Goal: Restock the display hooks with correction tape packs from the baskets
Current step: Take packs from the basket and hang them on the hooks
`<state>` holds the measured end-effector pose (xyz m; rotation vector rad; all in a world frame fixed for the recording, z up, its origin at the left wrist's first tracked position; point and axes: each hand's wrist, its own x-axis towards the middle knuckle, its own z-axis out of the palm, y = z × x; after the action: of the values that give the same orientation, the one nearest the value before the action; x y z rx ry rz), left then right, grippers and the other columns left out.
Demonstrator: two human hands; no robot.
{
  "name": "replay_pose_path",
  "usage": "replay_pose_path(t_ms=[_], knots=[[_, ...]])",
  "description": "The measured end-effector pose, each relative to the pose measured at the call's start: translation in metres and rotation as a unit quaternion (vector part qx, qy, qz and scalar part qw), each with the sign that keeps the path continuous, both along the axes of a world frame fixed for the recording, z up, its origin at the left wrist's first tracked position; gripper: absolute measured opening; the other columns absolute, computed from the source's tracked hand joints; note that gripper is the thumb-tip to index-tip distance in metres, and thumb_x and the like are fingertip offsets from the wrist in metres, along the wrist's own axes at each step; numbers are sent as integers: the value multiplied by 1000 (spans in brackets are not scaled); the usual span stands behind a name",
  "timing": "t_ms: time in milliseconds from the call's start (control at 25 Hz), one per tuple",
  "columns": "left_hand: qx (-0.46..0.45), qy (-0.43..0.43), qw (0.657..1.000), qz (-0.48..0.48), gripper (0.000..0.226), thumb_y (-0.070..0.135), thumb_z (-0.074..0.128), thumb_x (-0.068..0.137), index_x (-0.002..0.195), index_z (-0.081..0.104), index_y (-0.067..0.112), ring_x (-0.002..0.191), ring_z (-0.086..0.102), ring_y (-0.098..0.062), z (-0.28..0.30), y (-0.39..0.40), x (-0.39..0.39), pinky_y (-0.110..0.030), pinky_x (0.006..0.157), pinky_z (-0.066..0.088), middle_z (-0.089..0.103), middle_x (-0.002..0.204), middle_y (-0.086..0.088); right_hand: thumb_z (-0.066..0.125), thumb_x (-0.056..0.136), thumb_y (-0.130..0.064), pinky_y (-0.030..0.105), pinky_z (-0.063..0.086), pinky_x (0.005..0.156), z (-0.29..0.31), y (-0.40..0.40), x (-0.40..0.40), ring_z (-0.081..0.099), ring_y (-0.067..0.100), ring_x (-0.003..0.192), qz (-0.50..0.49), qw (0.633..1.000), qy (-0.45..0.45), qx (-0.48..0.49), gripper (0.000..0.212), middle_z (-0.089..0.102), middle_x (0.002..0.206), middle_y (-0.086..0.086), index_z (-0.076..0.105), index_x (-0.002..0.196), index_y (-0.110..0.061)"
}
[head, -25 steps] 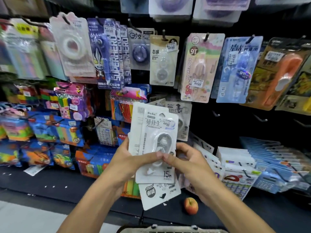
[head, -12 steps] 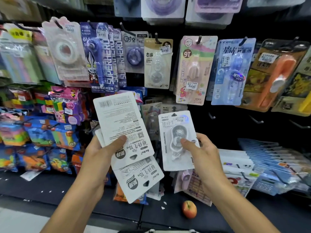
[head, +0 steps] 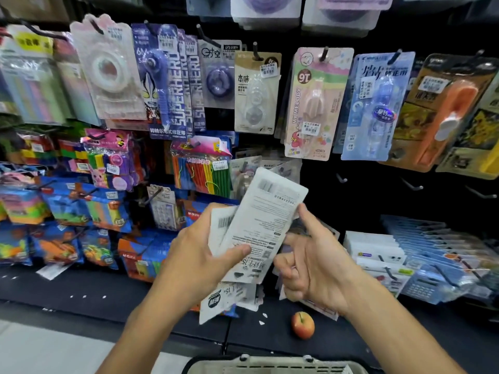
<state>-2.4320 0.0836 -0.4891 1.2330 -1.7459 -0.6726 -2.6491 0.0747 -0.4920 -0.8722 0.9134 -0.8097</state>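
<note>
Left hand [head: 201, 255]: gripping a fanned stack of correction tape packs [head: 263, 225], thumb pressed across the printed back of the top card, remaining fingers hidden behind the stack; top pack tilted to the right, barcode end uppermost, white back facing the camera; two further packs visible behind and below it, lower edges hanging beneath the hand.

Right hand [head: 310, 263]: just beside the stack on its right; thumb raised and touching the right edge of the top pack; lower fingers curled toward the palm; whether those fingers pinch the card or hold nothing cannot be told, as the contact lies behind the pack.

Stack position: in front of the black display panel, below the hanging row of carded goods, between the beige tape card [head: 256, 93] and the pink My Melody card [head: 314, 103] above and the shelf below.

Bare hooks [head: 411, 184]: on the dark panel to the right of the stack, well apart from both hands.

Shelf [head: 113, 292]: black, below the hands; apple [head: 303, 325] resting on it, below the right hand.

Basket [head: 270, 365]: pale rim at the bottom edge of the head view, below both forearms.
</note>
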Motion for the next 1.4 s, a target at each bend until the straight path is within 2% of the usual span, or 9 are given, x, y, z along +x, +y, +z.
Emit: replay_pose_path(t_ms=[160, 320, 440, 640, 840, 1000, 1160, 1280, 1400], knots=[[-7, -34, 999, -7, 49, 47, 87, 66, 102, 54, 43, 84, 68, -3, 3, 0, 4, -34, 70, 57, 71, 94, 22, 43, 82, -82, 35, 60, 50, 1, 3, -8, 76, 40, 82, 37, 996, -77, 14, 93, 69, 114, 32, 70, 122, -3], [66, -54, 990, 113, 43, 38, 91, 69, 100, 61, 40, 92, 68, -13, -2, -7, 11, -39, 77, 58, 72, 93, 18, 76, 77, -23, 31, 59, 53, 5, 7, -16, 74, 27, 75, -21, 991, -30, -128, 19, 75, 99, 14, 77, 95, -19], [106, 74, 974, 186, 33, 16, 84, 80, 105, 68, 30, 95, 71, -20, -4, -16, 21, -44, 81, 59, 75, 99, 10, 72, 82, 7, 29, 58, 58, -5, 8, -13, 73, 19, 78, -83, 964, 43, -251, 28, 75, 102, 4, 68, 91, -19], [97, 192, 963, 163, 35, 9, 76, 88, 99, 63, 39, 90, 71, -6, -3, -17, 16, -27, 62, 52, 74, 94, 19, 66, 94, -4, 29, 49, 86, -6, -11, 3, 61, 7, 99, -212, 902, 175, -333, 41, 66, 121, -22, 67, 99, -45], [23, 231, 969, 81, 41, 0, 72, 89, 99, 69, 40, 91, 73, 2, -1, -19, 13, -14, 62, 57, 77, 95, 22, 65, 96, -14, 25, 49, 86, -4, -31, 5, 59, 9, 103, -266, 905, 182, -277, 39, 61, 123, -16, 65, 108, -50], [-141, 45, 988, -31, 57, -10, 69, 86, 105, 75, 44, 112, 64, -5, 6, -21, 4, -18, 91, 53, 75, 110, 17, 65, 96, -36, 24, 41, 98, -11, -29, 1, 50, 6, 122, -252, 871, 306, -291, 29, 50, 135, -13, 60, 124, -37], [-299, -179, 920, -178, 48, 0, 84, 76, 114, 77, 28, 136, 42, -20, 2, -26, -16, -32, 109, 42, 58, 140, 9, 76, 80, -33, 31, 57, 55, -4, -19, 2, 72, 21, 75, -132, 980, -46, -142, 49, 76, 95, 9, 57, 120, -12], [-267, -180, 935, -151, 84, -21, 61, 78, 137, 58, 38, 148, 31, -14, -4, -27, -20, -29, 115, 38, 34, 160, 10, 75, 75, -10, 33, 58, 57, 2, -20, -10, 73, 23, 73, -172, 965, -54, -191, 57, 78, 97, 13, 50, 126, -13], [-217, -161, 960, -71, 75, -17, 49, 77, 132, 57, 34, 143, 32, -5, -7, -32, -18, -23, 113, 36, 38, 154, 14, 68, 89, -1, 33, 58, 58, -2, -20, -10, 72, 23, 75, -220, 944, 18, -244, 35, 78, 97, 12, 53, 117, -18]])
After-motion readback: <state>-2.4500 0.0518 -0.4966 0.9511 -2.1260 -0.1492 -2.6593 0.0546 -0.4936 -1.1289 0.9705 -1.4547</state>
